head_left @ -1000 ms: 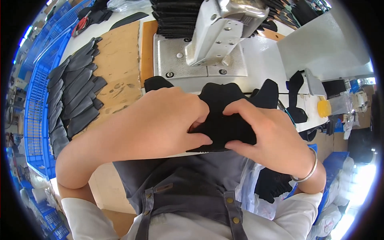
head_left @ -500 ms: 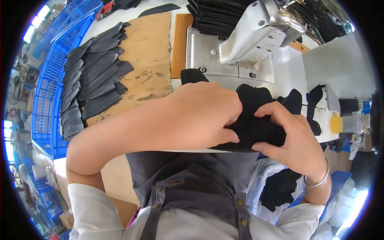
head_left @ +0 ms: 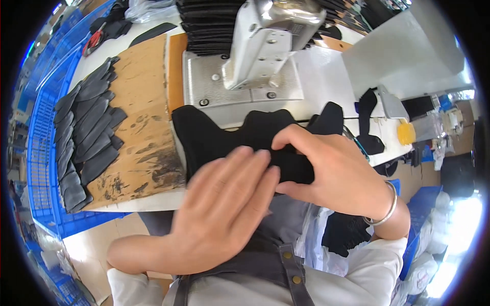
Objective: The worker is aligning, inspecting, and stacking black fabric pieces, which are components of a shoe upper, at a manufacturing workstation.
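A wide black cut piece with curved, lobed edges lies at the table's near edge, in front of the white sewing machine. My left hand rests over its near edge, fingers stretched out side by side and slightly blurred. With thumb and index finger, my right hand grips the right part of the same piece, where the material looks folded or doubled. My hands hide much of the near edge. The machine's metal plate lies just beyond the piece.
Overlapping dark leaf-shaped pieces lie on stained cardboard to the left, beside a blue basket. A black stack stands behind the machine. Rightward are a narrow black piece and a yellow lid. Black material sits below the table.
My left hand has come off the piece's middle toward me, its bent fingers now straightened. More of the black piece shows. My right hand keeps its pinch; the whole view has shifted.
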`<action>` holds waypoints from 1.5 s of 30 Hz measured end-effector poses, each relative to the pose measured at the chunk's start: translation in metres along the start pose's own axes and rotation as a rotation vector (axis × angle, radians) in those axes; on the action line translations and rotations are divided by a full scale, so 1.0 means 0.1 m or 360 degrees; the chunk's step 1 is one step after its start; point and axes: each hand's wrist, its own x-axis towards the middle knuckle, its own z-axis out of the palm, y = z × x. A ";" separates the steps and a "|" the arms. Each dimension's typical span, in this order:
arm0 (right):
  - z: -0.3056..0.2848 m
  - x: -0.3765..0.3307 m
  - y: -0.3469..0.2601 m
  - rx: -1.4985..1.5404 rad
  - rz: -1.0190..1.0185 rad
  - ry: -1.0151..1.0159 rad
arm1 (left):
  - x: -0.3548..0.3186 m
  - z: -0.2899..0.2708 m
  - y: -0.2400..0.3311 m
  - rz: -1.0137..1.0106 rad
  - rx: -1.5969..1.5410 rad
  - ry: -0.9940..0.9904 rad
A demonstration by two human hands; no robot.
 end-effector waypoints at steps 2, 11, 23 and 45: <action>0.01 0.00 0.06 0.0041 -0.0012 -0.0015 | 0.02 0.12 0.14 0.0006 0.0018 -0.0199; -0.20 -0.30 0.42 0.0605 0.0332 -0.0064 | -0.05 0.39 0.14 -0.0026 0.0364 -0.0165; -0.08 -0.33 0.48 0.0266 0.0038 0.0101 | -0.05 0.37 0.14 -0.0002 0.0439 -0.0198; 0.18 -0.47 0.35 -0.1304 -0.0819 0.0560 | 0.30 0.06 -0.02 0.0128 -0.0178 -0.0331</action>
